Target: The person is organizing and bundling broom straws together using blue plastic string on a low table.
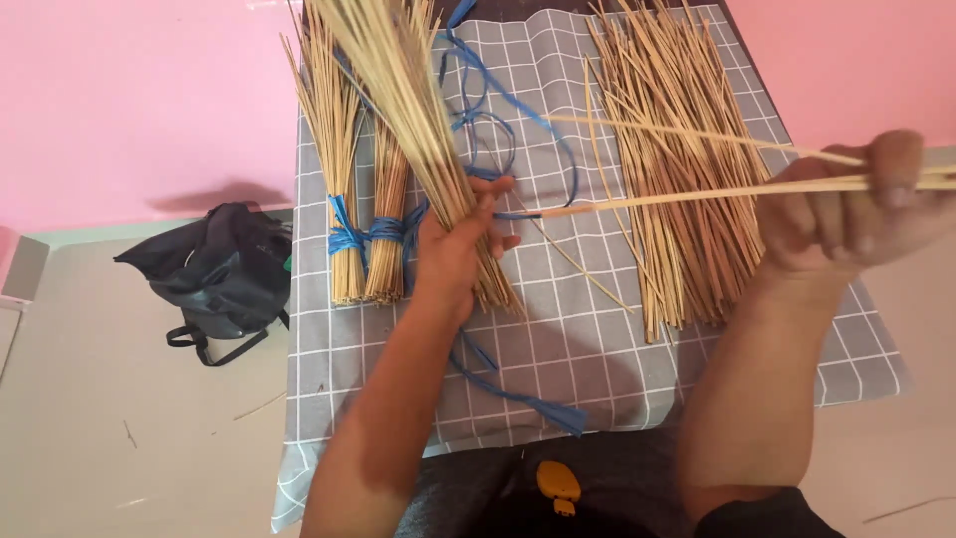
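My left hand (458, 244) grips a thick bundle of pale straw sticks (408, 90) near its cut end, holding it slanted over a grey checked cloth (558, 329). My right hand (856, 204) is raised at the right and pinches a few long thin sticks (697, 194) that reach left toward the bundle. A blue plastic string (498, 130) loops around the bundle and trails down over the cloth.
Two tied stick bundles (358, 209) bound with blue string lie left of my left hand. A loose pile of sticks (677, 159) lies on the cloth's right side. A black bag (224, 274) sits on the floor at left, against a pink wall (129, 100).
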